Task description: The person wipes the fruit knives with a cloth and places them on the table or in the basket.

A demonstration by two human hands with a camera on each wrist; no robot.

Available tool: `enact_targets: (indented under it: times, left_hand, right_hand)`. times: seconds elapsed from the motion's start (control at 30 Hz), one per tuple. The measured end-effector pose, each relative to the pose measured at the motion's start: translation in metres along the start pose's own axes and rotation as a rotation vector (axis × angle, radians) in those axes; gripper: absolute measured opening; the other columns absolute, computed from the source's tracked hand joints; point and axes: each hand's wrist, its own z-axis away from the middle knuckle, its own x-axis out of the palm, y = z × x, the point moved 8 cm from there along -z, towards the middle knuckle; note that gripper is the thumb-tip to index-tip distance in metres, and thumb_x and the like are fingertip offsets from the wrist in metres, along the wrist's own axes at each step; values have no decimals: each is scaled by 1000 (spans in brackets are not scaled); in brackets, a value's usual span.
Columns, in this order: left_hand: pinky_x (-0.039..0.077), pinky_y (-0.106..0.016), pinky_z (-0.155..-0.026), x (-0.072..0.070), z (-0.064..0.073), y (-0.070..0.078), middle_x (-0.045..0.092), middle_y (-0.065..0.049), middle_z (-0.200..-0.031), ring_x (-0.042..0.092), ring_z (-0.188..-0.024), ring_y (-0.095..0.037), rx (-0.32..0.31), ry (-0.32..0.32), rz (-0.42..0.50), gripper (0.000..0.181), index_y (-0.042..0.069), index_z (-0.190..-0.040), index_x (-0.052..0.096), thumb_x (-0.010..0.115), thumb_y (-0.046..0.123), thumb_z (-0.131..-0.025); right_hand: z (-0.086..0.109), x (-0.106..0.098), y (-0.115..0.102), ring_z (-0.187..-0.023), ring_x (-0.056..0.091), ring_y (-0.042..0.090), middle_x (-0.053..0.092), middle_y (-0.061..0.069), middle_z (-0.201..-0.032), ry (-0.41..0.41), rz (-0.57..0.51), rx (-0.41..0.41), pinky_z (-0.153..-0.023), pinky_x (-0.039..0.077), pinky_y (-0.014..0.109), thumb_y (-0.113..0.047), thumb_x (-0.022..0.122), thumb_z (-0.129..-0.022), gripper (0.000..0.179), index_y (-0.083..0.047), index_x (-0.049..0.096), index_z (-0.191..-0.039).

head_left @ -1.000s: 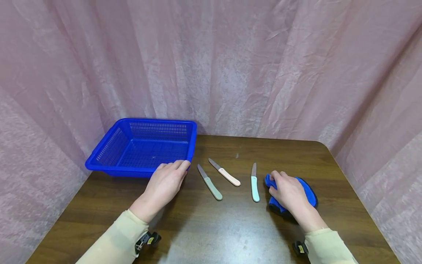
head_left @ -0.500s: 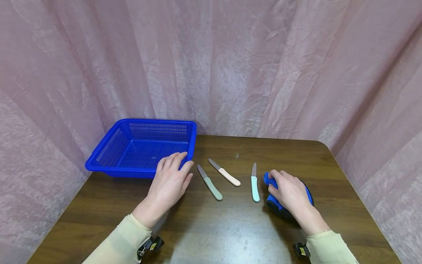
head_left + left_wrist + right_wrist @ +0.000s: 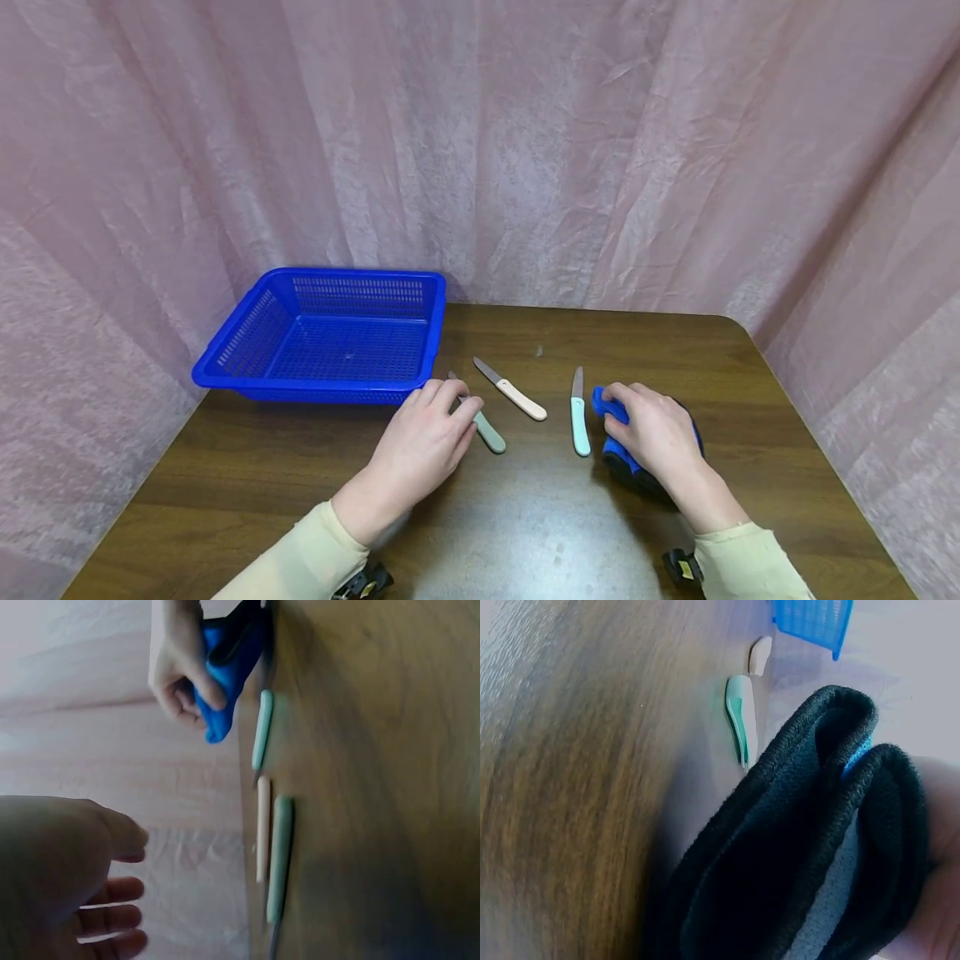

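My left hand (image 3: 423, 437) is over the sage-green-handled knife (image 3: 489, 433), hiding part of its blade. In the left wrist view its loosely bent fingers (image 3: 112, 919) stand apart from the knives and hold nothing. My right hand (image 3: 656, 433) grips a bunched blue cloth (image 3: 621, 454) with black edging; in the right wrist view the folded black-trimmed cloth (image 3: 780, 847) fills the foreground. Just left of the cloth lies a mint-handled knife (image 3: 580, 425). Between the two green-toned knives is a cream-handled knife (image 3: 522, 402), its blade pointing to the back left.
A blue plastic basket (image 3: 300, 385) with slotted sides stands at the back left, nothing in it. The brown wooden table (image 3: 525, 517) ends at a pink curtain (image 3: 525, 167), which hangs behind and along the sides.
My left hand has left the basket's near right rim and moved right and nearer, over the sage-green knife. My right hand has shifted the cloth slightly left. The knives lie as before.
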Motion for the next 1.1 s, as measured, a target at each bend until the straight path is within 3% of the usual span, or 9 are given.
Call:
enact_targets:
  times: [0.23, 0.47, 1.1]
  left_hand:
    - [55, -41, -73, 23, 3, 13, 66, -7, -105, 62, -89, -29, 4, -92, -14, 31, 14, -112, 72, 91, 27, -92]
    - [55, -39, -70, 41, 2, 18, 64, -4, -98, 62, -83, -27, -11, -148, -52, 33, 15, -112, 73, 89, 38, -95]
    - [54, -41, -67, 66, 2, 18, 70, -10, -98, 65, -85, -29, -96, -252, -124, 38, 22, -121, 79, 80, 52, -98]
  right_hand:
    - [-2, 0, -3, -83, 71, 31, 75, 12, -103, -11, -20, 0, -75, 60, 56, -15, 83, -94, 26, -11, 76, -119]
    - [-2, -1, -7, -82, 70, 27, 75, 9, -102, 6, -18, -15, -73, 60, 54, -16, 83, -93, 26, -13, 77, -118]
    - [-4, -5, -14, -83, 71, 28, 76, 9, -104, 32, -4, -34, -72, 60, 54, -15, 84, -92, 26, -15, 78, -117]
